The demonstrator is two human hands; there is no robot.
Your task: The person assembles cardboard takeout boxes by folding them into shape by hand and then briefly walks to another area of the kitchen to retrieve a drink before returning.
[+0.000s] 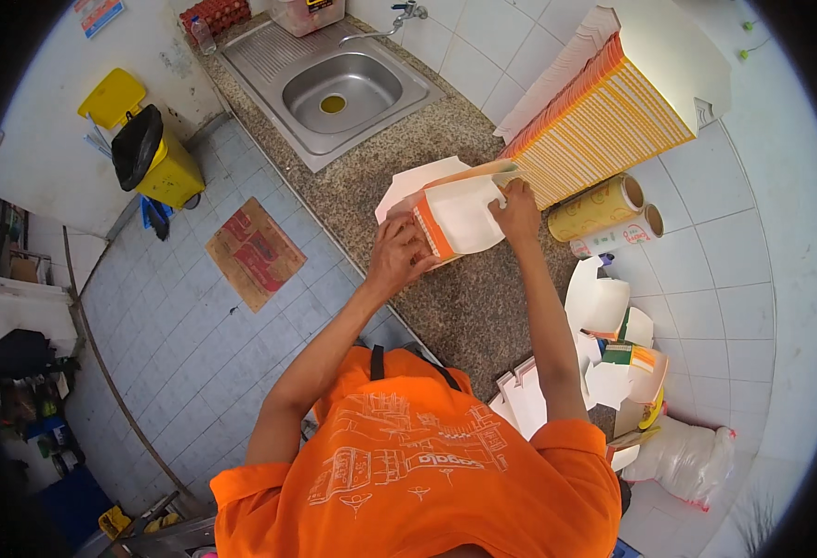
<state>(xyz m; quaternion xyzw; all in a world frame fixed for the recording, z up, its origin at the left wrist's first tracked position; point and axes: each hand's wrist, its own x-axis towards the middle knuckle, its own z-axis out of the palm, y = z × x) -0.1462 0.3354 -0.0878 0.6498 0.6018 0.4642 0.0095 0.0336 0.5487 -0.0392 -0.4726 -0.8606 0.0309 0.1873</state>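
Observation:
Over the granite counter, both my hands hold a partly folded paperboard food box (461,206), white inside with orange and white outer panels. My left hand (399,255) grips its left, orange-edged side, fingers curled round the panel. On the right side, my right hand (517,214) pinches the edge with the thumb on the white inner face. A loose white flap sticks out at the box's far left. Just beyond my right hand stands a tall stack of flat orange, yellow and white box blanks (604,116). The underside of the held box is hidden.
A steel sink (338,93) is set in the granite counter (469,316) at the far left. Two wrap rolls (599,209) lie by the tiled wall. Several formed boxes (613,344) and a clear plastic bag (687,460) sit at right. A yellow bin (171,167) and flat cardboard (255,253) are on the floor.

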